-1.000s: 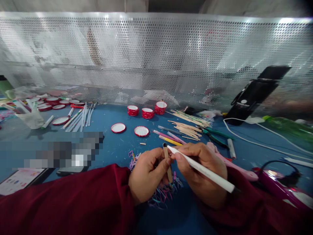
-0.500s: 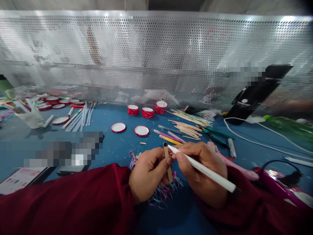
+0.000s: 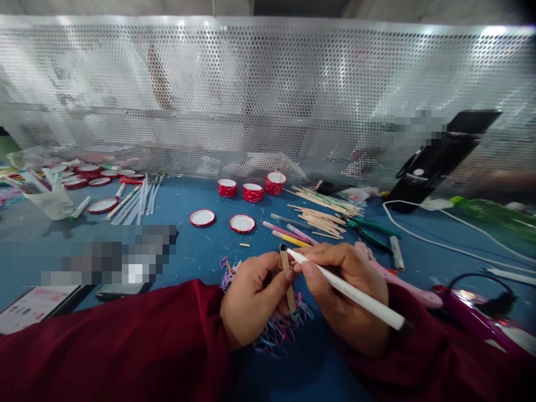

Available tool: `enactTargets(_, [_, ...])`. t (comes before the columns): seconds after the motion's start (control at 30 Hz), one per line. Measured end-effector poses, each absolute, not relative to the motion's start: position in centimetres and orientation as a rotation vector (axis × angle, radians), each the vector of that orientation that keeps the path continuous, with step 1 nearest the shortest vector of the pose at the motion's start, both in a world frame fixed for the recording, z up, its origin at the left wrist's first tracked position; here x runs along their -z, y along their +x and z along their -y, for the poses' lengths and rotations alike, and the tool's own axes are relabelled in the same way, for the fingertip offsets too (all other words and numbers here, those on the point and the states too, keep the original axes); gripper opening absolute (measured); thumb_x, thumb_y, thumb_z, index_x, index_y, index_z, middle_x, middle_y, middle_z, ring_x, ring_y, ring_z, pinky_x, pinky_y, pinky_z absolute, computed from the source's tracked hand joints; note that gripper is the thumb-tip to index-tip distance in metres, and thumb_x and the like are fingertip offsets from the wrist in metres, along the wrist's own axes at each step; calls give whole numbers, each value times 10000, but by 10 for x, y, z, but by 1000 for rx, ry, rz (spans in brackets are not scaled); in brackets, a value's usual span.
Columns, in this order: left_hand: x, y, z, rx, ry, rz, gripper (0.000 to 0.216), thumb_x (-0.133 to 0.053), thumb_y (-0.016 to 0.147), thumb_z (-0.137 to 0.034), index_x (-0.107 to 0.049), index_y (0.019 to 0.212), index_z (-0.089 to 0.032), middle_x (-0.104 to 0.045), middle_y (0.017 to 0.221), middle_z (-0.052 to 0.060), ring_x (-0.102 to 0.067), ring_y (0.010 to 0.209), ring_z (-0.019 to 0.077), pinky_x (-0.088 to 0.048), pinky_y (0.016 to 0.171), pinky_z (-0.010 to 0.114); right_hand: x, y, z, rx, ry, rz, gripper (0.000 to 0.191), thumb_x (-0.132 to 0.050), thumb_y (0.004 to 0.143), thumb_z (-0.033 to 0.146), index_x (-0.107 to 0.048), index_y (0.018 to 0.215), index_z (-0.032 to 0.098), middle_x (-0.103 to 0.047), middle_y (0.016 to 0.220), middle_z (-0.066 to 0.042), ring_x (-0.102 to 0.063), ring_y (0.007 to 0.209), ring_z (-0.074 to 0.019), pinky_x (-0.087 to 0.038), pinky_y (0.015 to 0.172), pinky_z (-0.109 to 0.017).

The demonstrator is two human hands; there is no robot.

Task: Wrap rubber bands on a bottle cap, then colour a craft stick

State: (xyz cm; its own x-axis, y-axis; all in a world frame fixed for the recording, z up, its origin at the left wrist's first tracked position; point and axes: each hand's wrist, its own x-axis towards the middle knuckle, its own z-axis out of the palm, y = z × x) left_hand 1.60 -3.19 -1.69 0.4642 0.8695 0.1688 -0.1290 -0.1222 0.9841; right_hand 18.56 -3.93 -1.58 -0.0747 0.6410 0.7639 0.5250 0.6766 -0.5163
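Note:
My left hand (image 3: 250, 298) pinches a small wooden stick (image 3: 287, 279) and holds it upright just above the blue table (image 3: 184, 251). My right hand (image 3: 347, 296) grips a white pen (image 3: 347, 290), whose tip touches the upper part of the stick. A tangle of coloured rubber bands (image 3: 280, 329) lies under both hands. Both sleeves are dark red.
Red-rimmed lids (image 3: 242, 224) and stacked red caps (image 3: 253, 192) sit in the middle. Wooden sticks (image 3: 322, 215), coloured pens (image 3: 291, 234) and green pliers (image 3: 368, 231) lie right of them. A black pouch (image 3: 435, 159), white cable (image 3: 444, 240) and pink tool (image 3: 481, 324) are at right; a perforated metal screen (image 3: 268, 100) stands behind.

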Motion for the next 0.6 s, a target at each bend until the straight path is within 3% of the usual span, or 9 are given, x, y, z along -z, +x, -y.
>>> enactTargets(0.6, [17,16,30,-993,1445,-681,308,-556,968,-448,-536,814,-182,-583,595,-19,-519,467,90,-424,453,186,15,186,39,-171,-911,1735,120,-680,901,209,-608,974,269,-749,973,-12,-730,896,-202,-576,785,-330])
